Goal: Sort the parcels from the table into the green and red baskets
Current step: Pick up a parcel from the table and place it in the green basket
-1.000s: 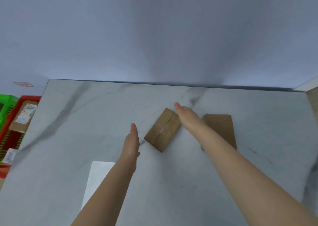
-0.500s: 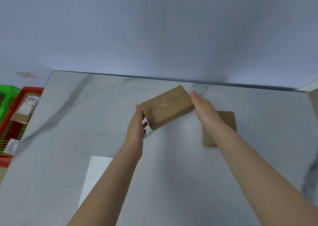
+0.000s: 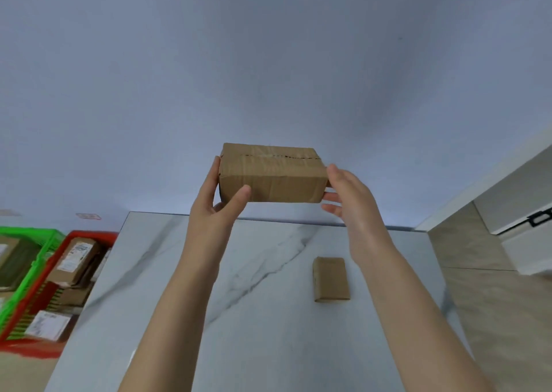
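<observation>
Nearest, the white, grey-veined marble desk (image 3: 268, 332) carries a small flat cardboard parcel (image 3: 331, 278), its long axis pointing away from the person. Beyond it, up above the desk's far edge, a taped brown cardboard box (image 3: 271, 173) sits level, long axis left to right. The left hand (image 3: 215, 209) and right hand (image 3: 351, 196) clasp its short ends.

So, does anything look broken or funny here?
Yes: the brown cardboard box held between the left hand and right hand has a jagged, dark split along its taped top seam. Nothing else stands out.
</observation>
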